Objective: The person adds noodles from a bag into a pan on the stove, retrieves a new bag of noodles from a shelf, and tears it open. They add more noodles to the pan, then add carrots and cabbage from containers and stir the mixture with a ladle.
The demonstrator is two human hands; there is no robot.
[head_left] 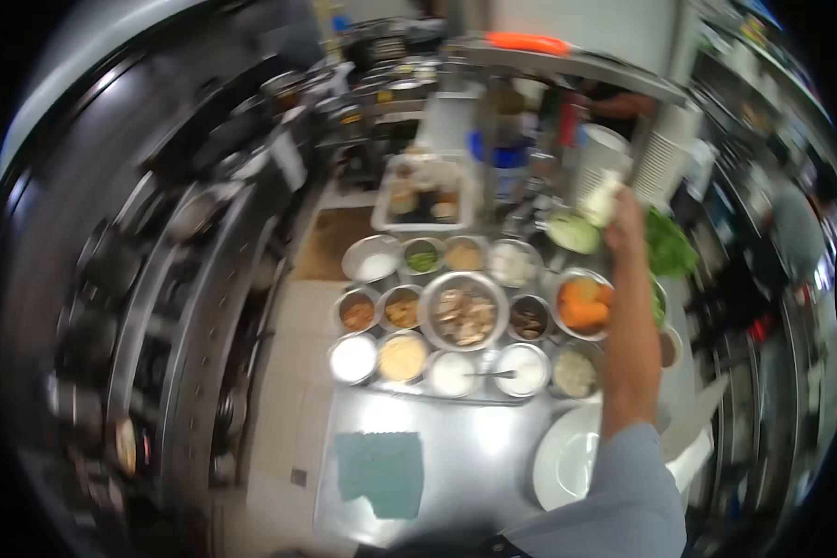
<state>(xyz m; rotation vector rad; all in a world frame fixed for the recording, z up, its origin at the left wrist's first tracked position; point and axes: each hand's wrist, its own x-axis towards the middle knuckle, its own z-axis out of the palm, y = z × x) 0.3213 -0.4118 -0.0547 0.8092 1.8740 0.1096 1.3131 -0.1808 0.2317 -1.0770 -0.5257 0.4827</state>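
My right arm stretches forward over the right side of the metal counter. At its end, my right hand [626, 221] is closed on a pale whitish-green thing [604, 199], too blurred to name for certain. Just left of the hand is a bowl of pale green food [572, 232]. Green leaves [670, 244] lie to the right of the wrist. Nearer to me, a bowl of orange pieces [583, 303] sits beside the forearm. A white plate [567, 458] lies by my sleeve, partly covered by it. My left hand is out of view.
Several metal containers of food surround a larger bowl of mushroom-like pieces [464, 313]. A spoon [493, 375] rests across two white-filled tubs. A green cloth [381, 472] lies at front left. Stacked white bowls [667, 153] stand at the back right; a person [798, 223] stands beyond.
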